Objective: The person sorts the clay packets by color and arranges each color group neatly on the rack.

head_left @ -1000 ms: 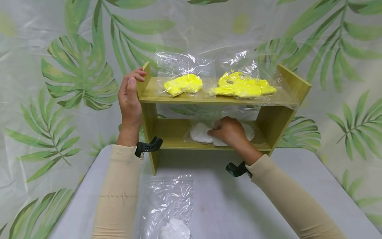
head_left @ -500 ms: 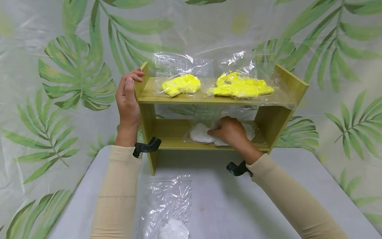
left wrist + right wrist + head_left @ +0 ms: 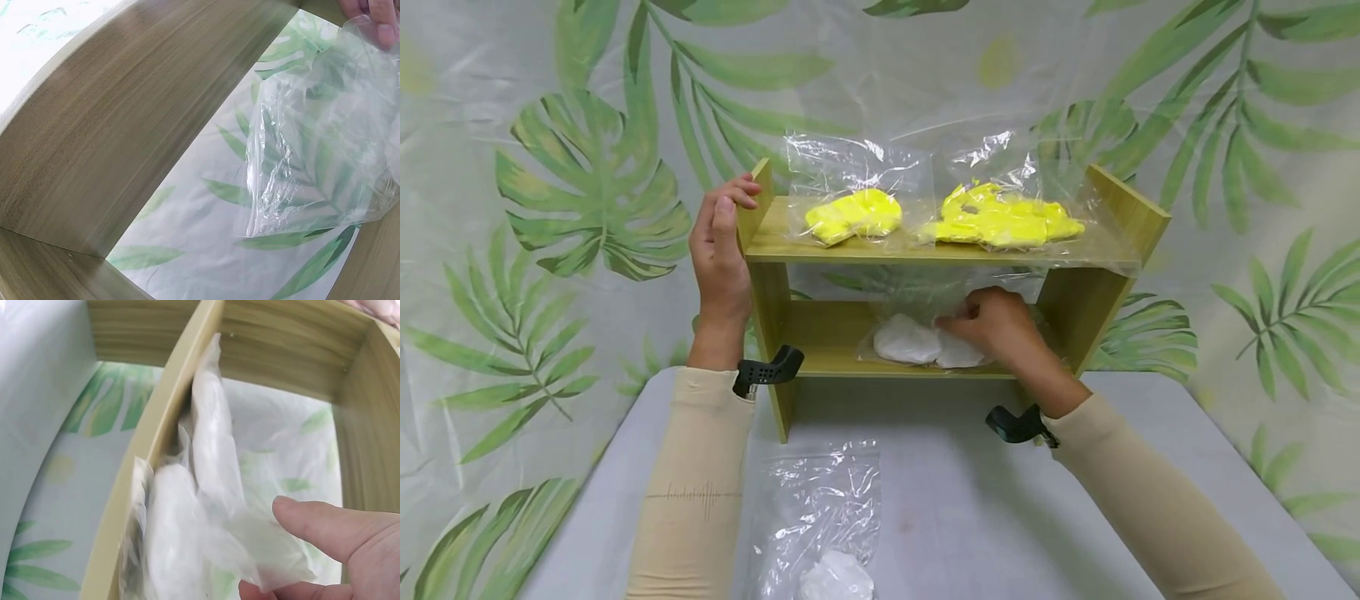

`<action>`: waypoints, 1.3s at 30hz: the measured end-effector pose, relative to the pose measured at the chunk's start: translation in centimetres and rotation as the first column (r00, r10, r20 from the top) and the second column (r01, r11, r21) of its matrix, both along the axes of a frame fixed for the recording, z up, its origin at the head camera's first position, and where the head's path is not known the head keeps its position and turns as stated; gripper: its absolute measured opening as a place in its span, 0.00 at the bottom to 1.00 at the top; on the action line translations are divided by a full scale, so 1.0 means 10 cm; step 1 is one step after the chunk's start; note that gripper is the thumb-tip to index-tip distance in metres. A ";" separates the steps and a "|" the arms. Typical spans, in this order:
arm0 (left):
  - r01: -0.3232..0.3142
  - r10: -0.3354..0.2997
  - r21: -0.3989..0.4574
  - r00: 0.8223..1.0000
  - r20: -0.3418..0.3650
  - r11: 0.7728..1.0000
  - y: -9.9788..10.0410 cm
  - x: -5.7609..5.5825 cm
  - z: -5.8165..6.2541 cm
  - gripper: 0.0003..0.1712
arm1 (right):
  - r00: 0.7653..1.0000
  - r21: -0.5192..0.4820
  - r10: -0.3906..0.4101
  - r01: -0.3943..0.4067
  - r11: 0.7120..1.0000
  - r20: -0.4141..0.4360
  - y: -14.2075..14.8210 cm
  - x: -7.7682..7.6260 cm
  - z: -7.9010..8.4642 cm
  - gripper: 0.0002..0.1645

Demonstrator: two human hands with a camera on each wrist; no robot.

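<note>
My left hand point(image 3: 721, 250) holds the left side panel of a two-tier wooden shelf point(image 3: 880, 253), fingers curled at its upper edge. My right hand point(image 3: 1000, 325) is at the lower tier, beside clear plastic bags with white contents point(image 3: 906, 340). In the right wrist view, a loose bag flap point(image 3: 269, 553) lies between the spread thumb point(image 3: 312, 522) and a finger, the thumb apart from it. The white-filled bags lean side by side near the shelf board's edge point(image 3: 156, 419). In the left wrist view, right fingertips point(image 3: 384, 31) overlap the bag's clear plastic point(image 3: 300, 150).
Two clear bags with bright yellow soft contents point(image 3: 853, 215) point(image 3: 1007, 218) sit on the upper tier. Another clear bag with a white lump point(image 3: 837, 577) lies on the white table point(image 3: 955, 517) in front. A leaf-patterned sheet point(image 3: 602, 183) hangs behind the shelf.
My right hand has drawn slightly up and to the right from the white-filled bags, its thumb and finger loosening. The left hand stays at the side panel.
</note>
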State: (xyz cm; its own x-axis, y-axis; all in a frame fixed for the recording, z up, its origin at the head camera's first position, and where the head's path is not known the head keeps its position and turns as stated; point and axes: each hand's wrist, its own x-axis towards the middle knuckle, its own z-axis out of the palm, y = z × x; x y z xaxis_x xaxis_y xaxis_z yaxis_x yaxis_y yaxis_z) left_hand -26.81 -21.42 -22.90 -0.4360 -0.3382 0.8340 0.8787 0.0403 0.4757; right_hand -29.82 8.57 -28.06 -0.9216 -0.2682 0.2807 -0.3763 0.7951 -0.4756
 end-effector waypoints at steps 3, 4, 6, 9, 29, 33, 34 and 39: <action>-0.005 0.005 -0.002 1.000 0.004 1.000 -0.01 0.00 -0.01 0.16 | 1.000 -0.003 -0.003 0.003 1.000 -0.005 0.04 0.01 0.01 0.30; -0.006 0.006 -0.003 1.000 0.005 1.000 -0.01 0.00 -0.01 0.16 | 1.000 -0.004 -0.007 0.007 1.000 -0.008 0.06 0.02 0.02 0.28; -0.006 0.006 -0.002 1.000 0.006 1.000 -0.02 0.00 -0.02 0.16 | 1.000 -0.007 -0.013 0.013 1.000 0.000 0.09 0.04 0.03 0.22; -0.010 0.010 0.002 1.000 0.007 1.000 -0.02 0.00 -0.02 0.15 | 1.000 -0.013 -0.014 0.014 1.000 0.010 0.13 0.07 0.04 0.20; -0.017 0.017 -0.008 1.000 0.003 1.000 -0.04 0.01 -0.03 0.16 | 0.990 -0.109 0.010 0.005 0.994 0.138 0.22 0.53 -0.08 0.23; -0.015 0.015 -0.002 1.000 -0.003 1.000 -0.03 0.00 -0.02 0.16 | 0.988 -0.128 0.026 -0.006 0.992 0.152 0.21 0.60 -0.17 0.22; -0.013 0.013 -0.001 1.000 -0.007 1.000 -0.03 0.00 -0.01 0.16 | 0.987 -0.141 0.031 -0.008 0.990 0.157 0.21 0.62 -0.19 0.22; -0.003 0.003 -0.002 1.000 -0.030 1.000 0.00 -0.02 0.00 0.16 | 0.984 -0.215 0.069 -0.032 0.976 0.165 0.21 0.71 -0.31 0.21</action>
State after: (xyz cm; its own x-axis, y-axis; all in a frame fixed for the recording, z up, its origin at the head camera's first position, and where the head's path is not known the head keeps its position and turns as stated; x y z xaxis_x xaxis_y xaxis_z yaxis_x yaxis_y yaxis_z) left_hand -27.04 -21.38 -22.90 -0.4101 -0.3381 0.8471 0.8922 0.0440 0.4495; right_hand -22.74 10.68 -31.19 -0.9474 -0.2674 0.1759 -0.3123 0.6522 -0.6908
